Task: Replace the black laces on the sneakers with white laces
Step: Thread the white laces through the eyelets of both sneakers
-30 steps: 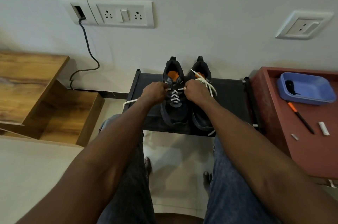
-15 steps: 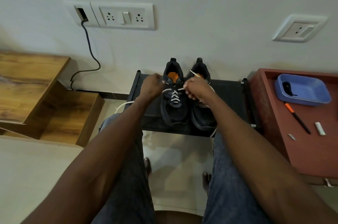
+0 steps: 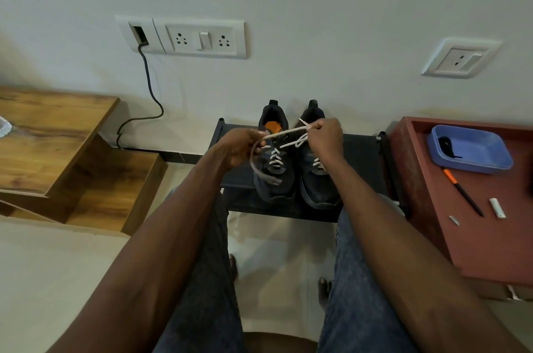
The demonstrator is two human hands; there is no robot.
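Both my hands have lifted off the shoe since a moment ago, drawing the white lace (image 3: 284,132) up with them so it now runs in the air between them instead of lying flat on the eyelets. My left hand (image 3: 240,146) pinches one end, and slack from it hangs in a loop over the toe of the left sneaker (image 3: 274,171). My right hand (image 3: 324,136) sits a little higher and farther, fingers curled tight on the other end, whose tip pokes out past my knuckles. That sneaker stays on the black rack (image 3: 362,156) below and between my hands, its lower eyelets already crossed in white. Just right of it, touching, stands the right sneaker (image 3: 315,179), partly under my right wrist, also showing white lacing.
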